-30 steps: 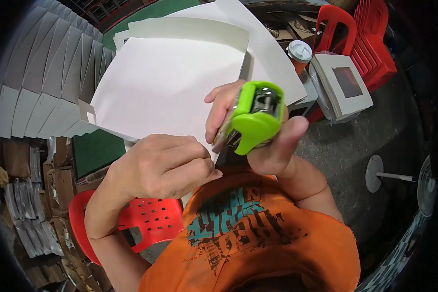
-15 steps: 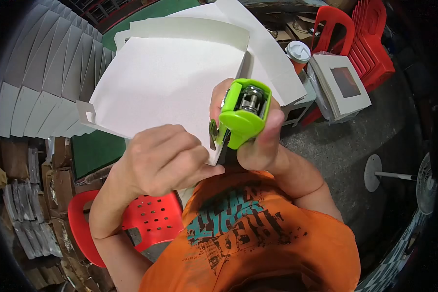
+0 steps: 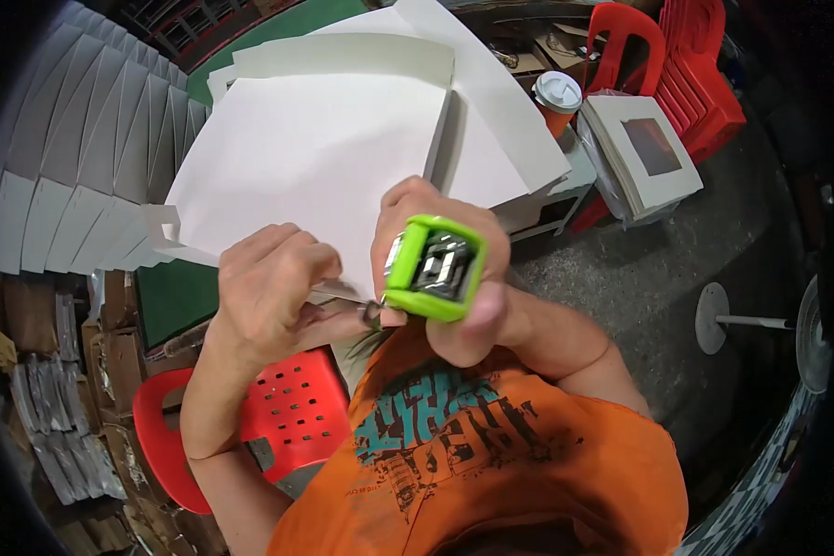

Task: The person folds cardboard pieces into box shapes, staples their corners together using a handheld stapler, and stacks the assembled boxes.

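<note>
My right hand [image 3: 454, 278] is wrapped round a bright green stapler-like tool [image 3: 438, 269], whose metal end is at the near corner of a white cardboard tray [image 3: 306, 157]. The tray has raised walls at its far and right sides and a small folded flap at its left corner. My left hand [image 3: 283, 287] pinches the tray's near edge, with the thumb pointing toward the tool's tip. Both hands are close together just above the orange shirt.
More white cardboard sheets [image 3: 491, 139] lie beneath the tray. Folded white boxes [image 3: 83, 139] are stacked at the left. A lidded cup [image 3: 558, 97], windowed boxes [image 3: 644, 153] and red chairs [image 3: 704, 93] stand at the right. A red chair [image 3: 292, 412] is near my left arm.
My right hand and the green tool have moved down and left, and the tool has tilted. My left hand has shifted left, its fingers more lifted from the corner.
</note>
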Available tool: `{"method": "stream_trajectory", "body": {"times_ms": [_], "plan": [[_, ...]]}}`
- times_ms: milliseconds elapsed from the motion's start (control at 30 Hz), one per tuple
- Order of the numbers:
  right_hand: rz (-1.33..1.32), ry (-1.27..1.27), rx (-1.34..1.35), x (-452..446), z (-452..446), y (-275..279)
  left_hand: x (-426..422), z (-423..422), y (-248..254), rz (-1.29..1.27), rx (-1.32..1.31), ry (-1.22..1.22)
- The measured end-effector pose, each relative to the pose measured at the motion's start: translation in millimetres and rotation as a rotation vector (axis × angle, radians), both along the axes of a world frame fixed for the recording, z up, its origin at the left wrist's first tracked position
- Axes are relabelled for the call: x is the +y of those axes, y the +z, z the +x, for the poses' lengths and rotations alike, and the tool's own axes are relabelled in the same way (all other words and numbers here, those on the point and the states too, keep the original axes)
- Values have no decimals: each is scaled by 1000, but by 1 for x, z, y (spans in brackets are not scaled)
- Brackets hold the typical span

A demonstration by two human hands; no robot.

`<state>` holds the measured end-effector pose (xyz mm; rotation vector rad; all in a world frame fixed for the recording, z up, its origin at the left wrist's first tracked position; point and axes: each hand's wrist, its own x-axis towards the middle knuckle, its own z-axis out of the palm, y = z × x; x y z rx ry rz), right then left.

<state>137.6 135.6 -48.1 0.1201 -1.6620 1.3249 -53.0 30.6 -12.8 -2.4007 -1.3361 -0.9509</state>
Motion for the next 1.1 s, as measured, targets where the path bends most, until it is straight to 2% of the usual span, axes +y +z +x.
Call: {"method": "stream_trajectory", "body": {"times_ms": [67, 133, 233, 333, 433, 500, 567, 600, 667, 767, 967, 1100], "plan": [[-149, 88, 61, 4, 11, 8, -4, -1, 3, 32, 35, 30], [-139, 95, 156, 17, 34, 14, -11, -8, 12, -40, 69, 62], [88, -125, 209, 39, 71, 6, -19, -15, 16, -51, 131, 148], [105, -276, 98, 29, 91, -14, -24, -36, 25, -7, 255, 172], [223, -375, 10, 24, 102, -52, -41, -56, 28, -137, 246, 313], [164, -357, -1, 17, 99, -77, -48, -58, 26, -181, 205, 373], [-74, -297, -108, -5, 89, -90, -51, -55, 22, -171, 219, 392], [176, -258, -176, 9, 90, -106, -51, -53, 22, -166, 227, 398], [645, -406, -230, 9, 75, -111, -50, -48, 24, -154, 221, 414], [704, -336, -379, 3, 71, -131, -50, -48, 24, -137, 210, 425], [758, -349, -338, 5, 60, -135, -46, -47, 19, -109, 182, 432], [830, -384, -424, 10, 56, -136, -46, -46, 20, -108, 187, 429]]}}
